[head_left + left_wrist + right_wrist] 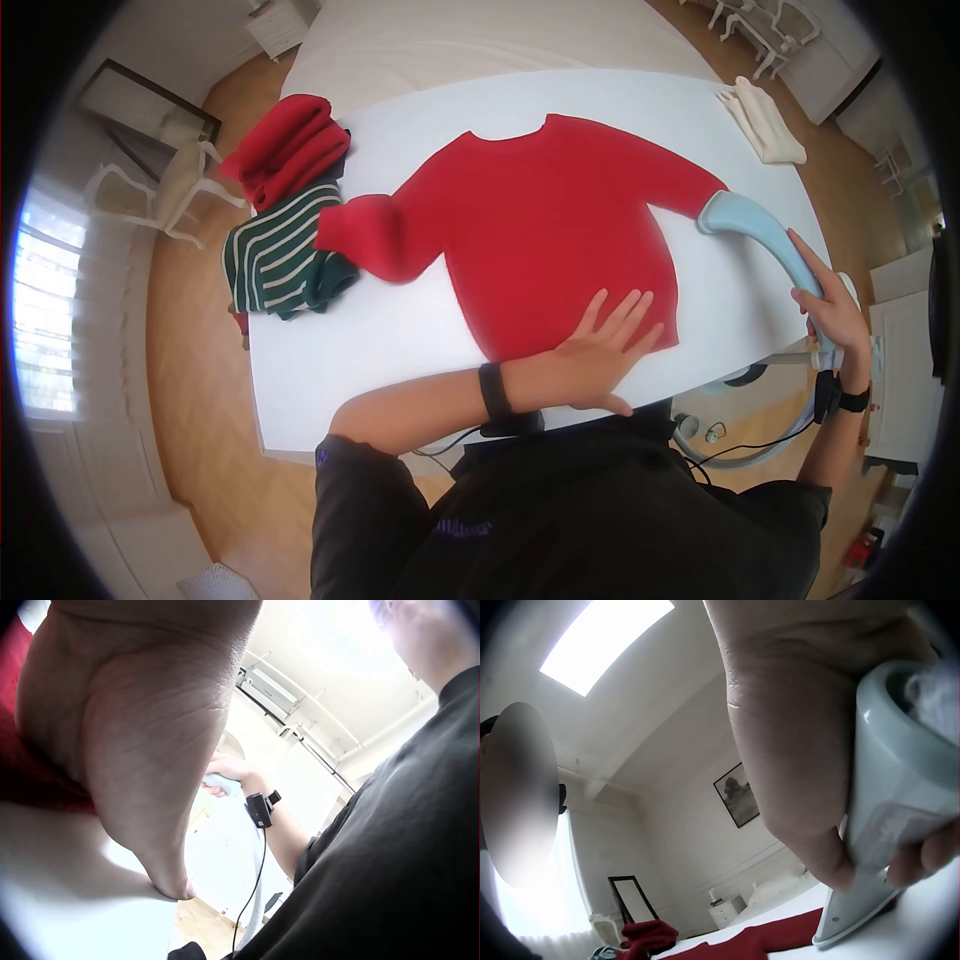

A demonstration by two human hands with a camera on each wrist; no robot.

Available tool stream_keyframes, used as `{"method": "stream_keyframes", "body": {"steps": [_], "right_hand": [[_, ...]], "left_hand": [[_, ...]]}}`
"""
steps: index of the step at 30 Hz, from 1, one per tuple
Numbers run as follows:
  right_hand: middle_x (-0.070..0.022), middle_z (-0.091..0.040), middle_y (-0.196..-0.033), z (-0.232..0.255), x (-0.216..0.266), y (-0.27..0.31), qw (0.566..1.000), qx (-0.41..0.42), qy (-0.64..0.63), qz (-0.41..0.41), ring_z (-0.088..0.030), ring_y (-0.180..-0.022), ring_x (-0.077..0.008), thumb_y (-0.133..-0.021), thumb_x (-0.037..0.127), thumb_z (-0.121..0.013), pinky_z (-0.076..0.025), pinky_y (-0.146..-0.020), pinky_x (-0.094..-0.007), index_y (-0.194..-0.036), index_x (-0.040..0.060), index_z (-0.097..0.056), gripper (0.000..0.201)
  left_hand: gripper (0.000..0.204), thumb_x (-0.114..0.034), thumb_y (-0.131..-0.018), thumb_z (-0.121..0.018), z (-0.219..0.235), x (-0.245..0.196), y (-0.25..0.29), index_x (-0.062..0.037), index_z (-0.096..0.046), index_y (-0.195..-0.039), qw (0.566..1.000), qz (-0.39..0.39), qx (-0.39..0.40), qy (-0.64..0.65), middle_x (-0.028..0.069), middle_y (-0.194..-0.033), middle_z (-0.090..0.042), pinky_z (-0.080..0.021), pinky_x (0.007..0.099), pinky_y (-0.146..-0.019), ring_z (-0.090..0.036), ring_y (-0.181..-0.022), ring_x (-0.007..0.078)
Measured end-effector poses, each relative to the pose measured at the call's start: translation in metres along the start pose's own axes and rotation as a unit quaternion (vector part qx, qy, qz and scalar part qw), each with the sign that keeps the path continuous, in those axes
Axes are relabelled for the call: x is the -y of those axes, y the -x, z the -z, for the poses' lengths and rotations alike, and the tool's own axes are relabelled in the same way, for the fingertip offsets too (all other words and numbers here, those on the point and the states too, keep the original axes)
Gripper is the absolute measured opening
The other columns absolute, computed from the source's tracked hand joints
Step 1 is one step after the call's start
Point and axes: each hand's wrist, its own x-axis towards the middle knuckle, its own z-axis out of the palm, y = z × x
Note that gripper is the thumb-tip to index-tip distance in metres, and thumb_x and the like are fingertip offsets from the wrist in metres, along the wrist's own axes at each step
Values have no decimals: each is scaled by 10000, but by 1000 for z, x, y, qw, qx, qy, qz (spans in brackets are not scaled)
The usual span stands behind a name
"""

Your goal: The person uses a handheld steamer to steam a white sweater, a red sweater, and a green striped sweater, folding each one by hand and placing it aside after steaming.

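Note:
A red sweater (540, 220) lies spread flat on the white board (400, 330), sleeves out to both sides. My left hand (600, 350) rests flat on its hem with straight fingers; in the left wrist view the palm (127, 750) presses down on red cloth (22, 772). My right hand (835, 315) grips the handle of a pale blue steamer (765, 235), whose head sits at the cuff of the right sleeve. In the right wrist view the fingers (817, 787) curl round the steamer body (885, 825), which stands on the board.
Folded red clothes (290, 150) and a green-and-white striped garment (280, 255) lie at the board's left edge. A cream folded cloth (765, 120) sits at the far right corner. A white bed (480, 40) lies beyond the board. The steamer's hose and base (740, 440) are under the board's right side.

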Motion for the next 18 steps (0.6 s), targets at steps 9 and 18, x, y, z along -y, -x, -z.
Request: {"method": "stream_keyframes", "body": {"steps": [9, 18], "right_hand": [[-56, -610, -859, 6, 57, -17, 998, 27, -7, 63, -547, -495, -127, -925, 33, -587, -532, -495, -300, -1676, 334, -395, 831], [-122, -712, -984, -57, 136, -49, 966, 164, 104, 170, -623, -576, -194, -962, 131, -626, -560, -630, -343, -1698, 310, -332, 813]], "left_hand": [[1168, -703, -905, -710, 0, 6, -5, -16, -198, -1698, 1000, -9, 19, 20, 371, -1733, 1, -10, 747, -1236, 53, -1628, 524], [1122, -709, -878, -702, 0, -8, -68, -99, -257, -1707, 994, -51, 83, 56, 304, -1767, 7, 56, 735, -1236, 98, -1637, 482]]}}
